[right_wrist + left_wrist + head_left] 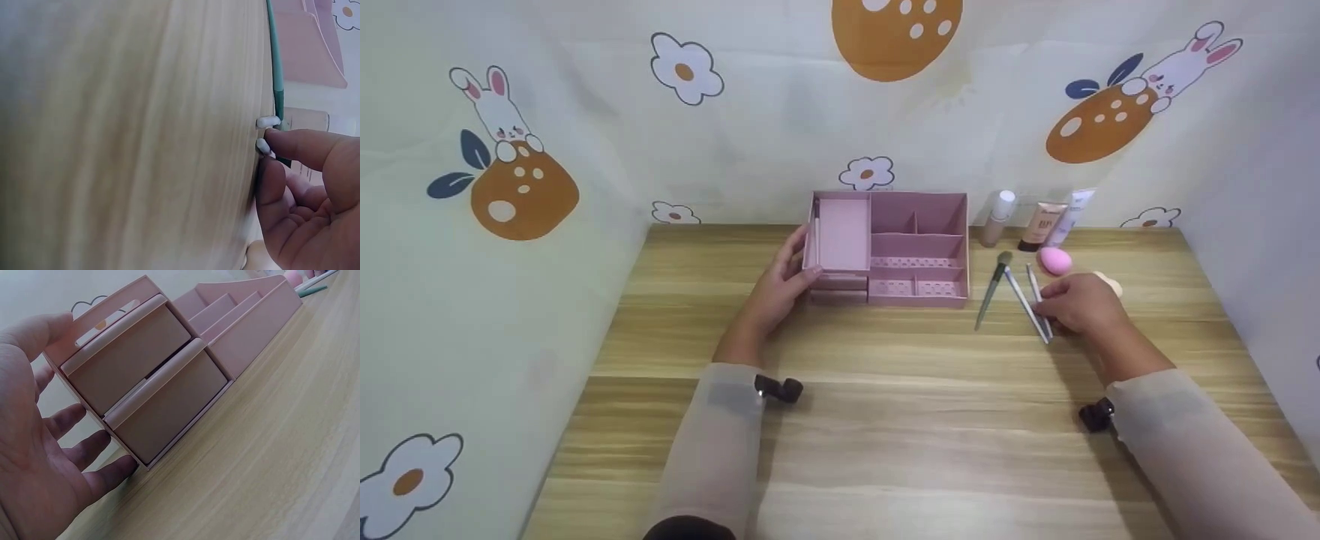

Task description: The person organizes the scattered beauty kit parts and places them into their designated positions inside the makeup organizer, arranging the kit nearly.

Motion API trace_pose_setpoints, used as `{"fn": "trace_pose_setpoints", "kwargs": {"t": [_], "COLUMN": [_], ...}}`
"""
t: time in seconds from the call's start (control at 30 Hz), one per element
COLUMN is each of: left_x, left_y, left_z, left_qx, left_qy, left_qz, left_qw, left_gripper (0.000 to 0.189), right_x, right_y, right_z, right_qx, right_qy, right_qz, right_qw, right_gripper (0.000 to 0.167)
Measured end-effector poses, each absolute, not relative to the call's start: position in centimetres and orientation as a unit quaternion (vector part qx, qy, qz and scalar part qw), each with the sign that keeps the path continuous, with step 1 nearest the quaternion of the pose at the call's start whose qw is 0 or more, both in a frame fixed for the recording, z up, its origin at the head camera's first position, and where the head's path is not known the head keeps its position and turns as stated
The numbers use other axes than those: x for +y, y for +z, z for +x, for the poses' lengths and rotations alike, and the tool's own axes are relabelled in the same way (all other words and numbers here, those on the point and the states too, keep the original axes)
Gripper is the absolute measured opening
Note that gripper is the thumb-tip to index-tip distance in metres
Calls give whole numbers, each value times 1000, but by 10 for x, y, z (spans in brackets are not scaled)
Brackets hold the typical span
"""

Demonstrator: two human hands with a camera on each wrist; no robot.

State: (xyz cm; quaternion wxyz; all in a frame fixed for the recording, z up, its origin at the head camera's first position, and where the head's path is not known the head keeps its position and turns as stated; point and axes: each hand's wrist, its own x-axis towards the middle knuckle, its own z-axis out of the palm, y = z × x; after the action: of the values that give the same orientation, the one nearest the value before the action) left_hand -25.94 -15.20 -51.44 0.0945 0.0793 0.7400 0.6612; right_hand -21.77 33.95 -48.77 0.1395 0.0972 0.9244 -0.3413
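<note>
A pink desk organizer (842,234) with drawers and open compartments stands at the back of the table. My left hand (777,291) holds its left side, the thumb over the front top edge and the fingers spread along the side wall (95,417). Farther right, my right hand (1086,303) pinches a slim white pencil-like stick (262,147) between thumb and forefinger, low at the tabletop. Beside it lies a second white stick (1024,301), which the hand does not grip. Left of both is a makeup brush (993,289) with a green handle.
Behind the sticks stand a white-capped bottle (999,217) and two tubes, one beige (1044,223) and one white (1072,217). A pink makeup sponge (1055,261) sits in front of them. A pale sponge (1108,283) is partly hidden by my right hand. Patterned cloth walls border the wooden table (885,420).
</note>
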Motion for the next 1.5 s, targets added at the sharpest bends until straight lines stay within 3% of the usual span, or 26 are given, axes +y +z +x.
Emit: {"fn": "trace_pose_setpoints", "kwargs": {"t": [0.23,0.53,1.5], "left_x": [-151,-153,-152], "left_y": [-514,-513,-512], "left_z": [-259,-258,-257], "left_qx": [753,757,746], "left_qy": [648,643,655], "left_qz": [66,63,68], "left_qw": [99,100,99], "left_gripper": [80,80,79], "right_x": [342,338,259], "right_y": [-488,-487,-447], "right_z": [-219,-216,-204], "right_qx": [925,925,797], "right_qy": [-337,-353,-595], "right_qz": [97,88,58], "right_qw": [147,112,82], "right_gripper": [41,43,46]}}
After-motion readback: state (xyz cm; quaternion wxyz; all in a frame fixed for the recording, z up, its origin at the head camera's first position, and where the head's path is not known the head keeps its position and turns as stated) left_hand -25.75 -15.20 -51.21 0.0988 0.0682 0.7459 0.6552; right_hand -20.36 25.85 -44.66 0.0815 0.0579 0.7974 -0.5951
